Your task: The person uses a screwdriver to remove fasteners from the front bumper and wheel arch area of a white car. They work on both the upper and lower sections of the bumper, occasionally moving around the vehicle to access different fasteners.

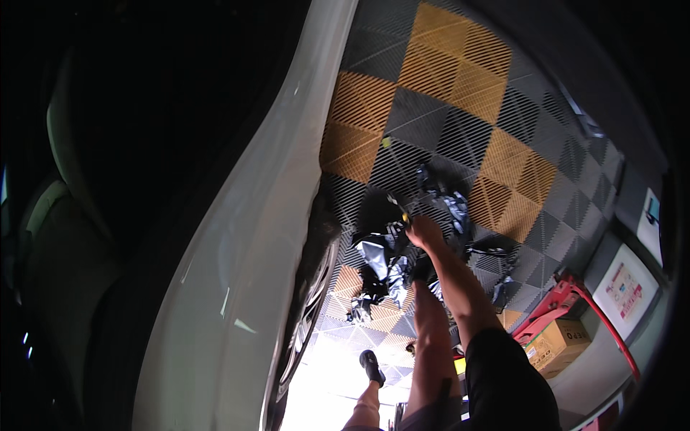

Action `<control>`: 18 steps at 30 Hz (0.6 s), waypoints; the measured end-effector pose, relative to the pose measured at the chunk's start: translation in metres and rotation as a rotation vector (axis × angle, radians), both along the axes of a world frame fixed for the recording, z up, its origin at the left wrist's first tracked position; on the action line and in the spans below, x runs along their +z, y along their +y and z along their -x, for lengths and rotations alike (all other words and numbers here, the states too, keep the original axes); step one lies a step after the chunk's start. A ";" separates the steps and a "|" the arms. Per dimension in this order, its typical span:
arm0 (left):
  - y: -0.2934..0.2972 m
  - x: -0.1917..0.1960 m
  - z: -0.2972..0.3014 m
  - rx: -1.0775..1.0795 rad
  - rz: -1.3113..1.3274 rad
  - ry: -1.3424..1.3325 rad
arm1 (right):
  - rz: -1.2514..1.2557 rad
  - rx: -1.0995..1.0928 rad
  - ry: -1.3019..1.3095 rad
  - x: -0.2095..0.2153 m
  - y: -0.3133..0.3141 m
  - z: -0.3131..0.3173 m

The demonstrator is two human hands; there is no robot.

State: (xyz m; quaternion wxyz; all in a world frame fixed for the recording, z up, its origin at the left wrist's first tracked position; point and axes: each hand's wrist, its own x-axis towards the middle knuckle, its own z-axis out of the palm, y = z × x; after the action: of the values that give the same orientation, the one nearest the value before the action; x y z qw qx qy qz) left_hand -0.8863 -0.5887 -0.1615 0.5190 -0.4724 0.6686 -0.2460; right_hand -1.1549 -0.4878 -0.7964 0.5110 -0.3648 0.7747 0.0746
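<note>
My right hand (424, 233) reaches down over the floor from a black sleeve (503, 373), its fingers closed. A small tool (405, 217) with a yellow part and a thin silver end pokes out of them; its kind is too small to make out. Under and around the hand lies crumpled, shiny black plastic sheeting (394, 269), heaped on the tiles. More of the sheeting (454, 207) sits just beyond the hand. My left hand does not show.
A pale car body (237, 287) fills the left side. Black and orange slatted tiles (460, 54) cover the floor. At the right stand a red floor jack (557, 302), a cardboard box (557, 348) and a white printed panel (622, 291). My dark shoe (371, 366) rests near the bright floor.
</note>
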 end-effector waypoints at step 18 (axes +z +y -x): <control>0.192 0.143 -0.030 -0.342 -0.443 1.515 | 0.697 -1.494 -0.406 0.620 0.435 -0.172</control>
State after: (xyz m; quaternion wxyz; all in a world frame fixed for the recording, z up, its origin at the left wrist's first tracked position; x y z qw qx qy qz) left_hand -0.8563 -0.3966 -0.0183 -0.0387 -0.2881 0.9350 0.2032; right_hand -0.9828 -0.0528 -0.1767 0.4138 0.0996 0.6841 -0.5924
